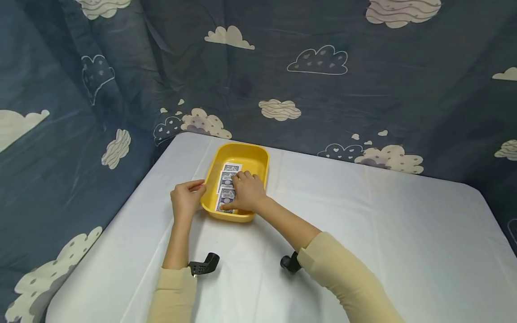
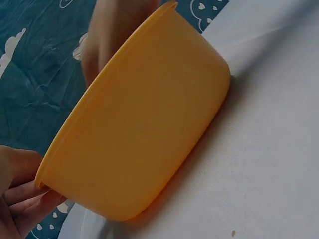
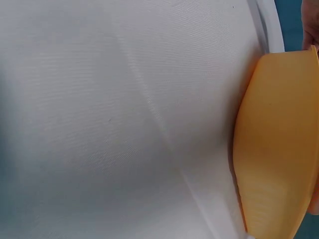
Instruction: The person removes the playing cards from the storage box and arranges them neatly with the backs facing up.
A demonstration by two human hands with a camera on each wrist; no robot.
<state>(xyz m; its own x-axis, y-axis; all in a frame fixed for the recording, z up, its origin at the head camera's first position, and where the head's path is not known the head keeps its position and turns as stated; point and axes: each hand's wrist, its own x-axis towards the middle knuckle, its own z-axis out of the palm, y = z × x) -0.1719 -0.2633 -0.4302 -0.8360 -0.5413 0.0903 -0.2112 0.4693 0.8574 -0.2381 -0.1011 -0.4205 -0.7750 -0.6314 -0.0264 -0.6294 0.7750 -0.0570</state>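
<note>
From remote feed I count: one tub, three visible cards, two hands, two wrist cameras, one table.

Yellow tub upright on white table; blue-patterned cards lying in row inside.

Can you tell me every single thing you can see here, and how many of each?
Table: one, covered in white, in front of the curtain
Curtain: dark blue with pale clouds, behind the table and along its left side
Tub: one, yellow, on the table
Cards: three showing, blue and white, in a row inside the tub
Cameras: two, black, one at each wrist
Sleeves: two, beige, on the arms
Left hand: one, bare, holding the tub's left rim
Right hand: one, bare, inside the tub over the cards; I can't tell if it grips one
</note>
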